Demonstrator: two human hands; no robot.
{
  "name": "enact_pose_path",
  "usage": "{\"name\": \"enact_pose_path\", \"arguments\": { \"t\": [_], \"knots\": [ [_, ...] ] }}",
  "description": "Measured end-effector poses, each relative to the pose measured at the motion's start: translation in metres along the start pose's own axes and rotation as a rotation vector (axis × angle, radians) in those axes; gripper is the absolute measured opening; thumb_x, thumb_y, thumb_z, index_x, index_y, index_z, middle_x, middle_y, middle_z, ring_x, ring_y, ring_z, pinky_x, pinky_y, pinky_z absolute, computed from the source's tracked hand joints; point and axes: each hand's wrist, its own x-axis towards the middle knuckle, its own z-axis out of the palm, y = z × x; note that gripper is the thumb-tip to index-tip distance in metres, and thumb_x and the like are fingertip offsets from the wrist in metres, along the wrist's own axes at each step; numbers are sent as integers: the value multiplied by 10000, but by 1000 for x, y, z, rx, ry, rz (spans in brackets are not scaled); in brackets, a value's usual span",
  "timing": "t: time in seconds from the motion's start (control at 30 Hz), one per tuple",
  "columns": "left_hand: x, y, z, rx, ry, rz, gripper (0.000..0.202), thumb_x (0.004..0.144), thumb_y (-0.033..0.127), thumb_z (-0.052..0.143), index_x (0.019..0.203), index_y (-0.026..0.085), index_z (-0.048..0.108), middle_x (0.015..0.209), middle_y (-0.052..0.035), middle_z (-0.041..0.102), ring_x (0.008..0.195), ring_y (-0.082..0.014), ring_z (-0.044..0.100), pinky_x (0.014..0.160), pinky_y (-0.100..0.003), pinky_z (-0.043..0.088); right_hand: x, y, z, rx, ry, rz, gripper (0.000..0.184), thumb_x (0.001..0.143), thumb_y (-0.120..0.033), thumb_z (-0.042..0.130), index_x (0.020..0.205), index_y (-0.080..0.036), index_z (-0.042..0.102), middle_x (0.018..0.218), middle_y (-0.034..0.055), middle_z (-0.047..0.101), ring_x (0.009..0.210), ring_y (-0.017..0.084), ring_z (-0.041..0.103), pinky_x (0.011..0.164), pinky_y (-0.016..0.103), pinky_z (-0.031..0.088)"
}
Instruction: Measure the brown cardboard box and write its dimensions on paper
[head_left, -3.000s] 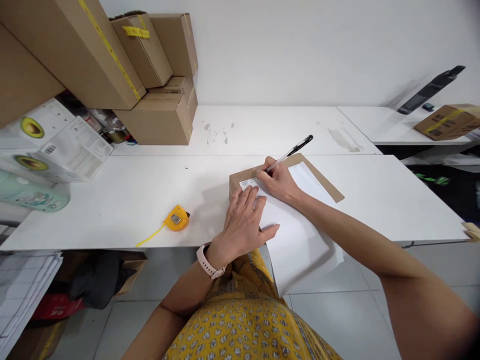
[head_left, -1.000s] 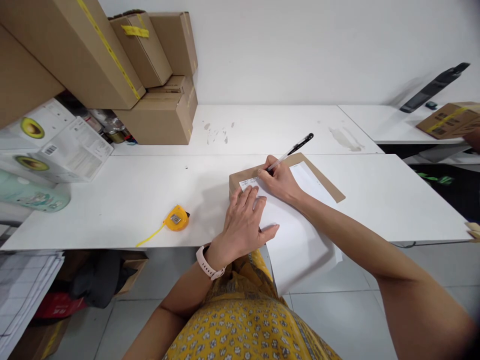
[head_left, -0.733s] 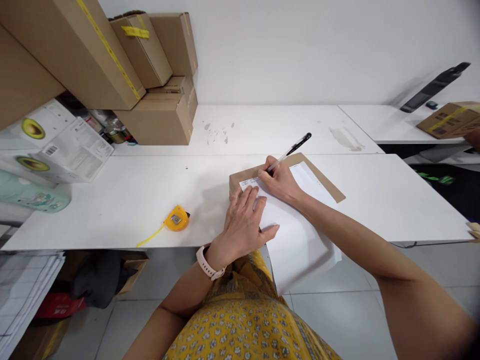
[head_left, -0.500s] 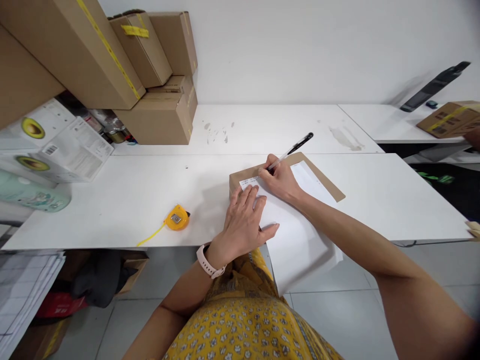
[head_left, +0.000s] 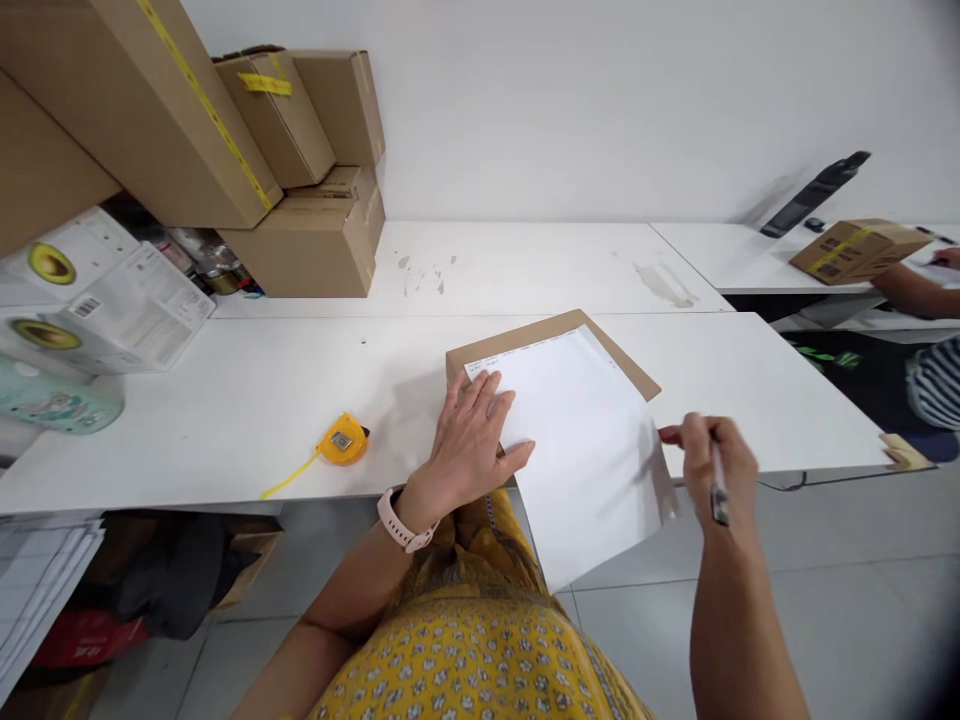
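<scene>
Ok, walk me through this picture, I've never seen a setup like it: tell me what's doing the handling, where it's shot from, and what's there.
No machine here: a person works bare-handed, and the camera sits on their head, looking forward and down. The left hand lies flat along the left side of a white paper sheet. The right hand, blurred, holds a pen near the sheet's right edge. Under the paper is brown cardboard on a white table. To the left are a yellow tape measure and stacked boxes. The arm at far right is someone else's.

No legible text anywhere.
</scene>
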Motion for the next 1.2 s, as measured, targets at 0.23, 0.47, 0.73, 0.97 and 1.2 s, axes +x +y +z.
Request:
{"name": "enact_pose_path", "arguments": {
  "t": [0.23, 0.47, 0.73, 0.97, 1.2],
  "knots": [
    [-14, 3, 1, -121, 88, -28, 682, 1029, 580, 467, 1547, 166, 308, 1682, -239, 284, 1595, -342, 224, 1263, -625, 233, -12, 8, -7, 370, -24, -78, 393, 664, -439, 824, 729, -264, 478, 786, 2, 602, 668, 178, 543, 641, 363, 443],
    [-65, -21, 0, -166, 299, -289, 697, 1019, 540, 522, 1592, 247, 254, 1682, -227, 281, 1556, -366, 314, 1203, -648, 333, 78, 69, -41, 516, 586, -140, 456, 584, -483, 796, 696, -333, 380, 729, 19, 492, 775, 274, 605, 827, 504, 497],
    [-50, 4, 14, -59, 186, 43, 720, 992, 569, 564, 1574, 228, 315, 1623, -209, 420, 1574, -355, 281, 1256, -636, 235, 95, 172, -30, 233, 262, 254, 327, 584, -319, 829, 621, -315, 505, 590, -27, 468, 545, 182, 414, 627, 441, 377],
    [-36, -13, 8, 36, 121, 82, 516, 1028, 372, 569, 1503, 229, 428, 1494, -152, 601, 1461, -308, 497, 1273, -632, 161, 93, 154, -25, -166, 34, 197, 208, 678, -245, 741, 702, -291, 539, 627, -11, 472, 640, 220, 441, 674, 408, 336],
    [-42, -39, -14, 31, 80, 73, 487, 1004, 337, 608, 1459, 239, 467, 1480, -139, 616, 1450, -312, 511, 1260, -657, 165, 87, 110, 39, -422, -131, -225, 99, 830, -197, 609, 806, -237, 521, 775, 98, 611, 862, 272, 484, 847, 447, 333]
  ]
}}
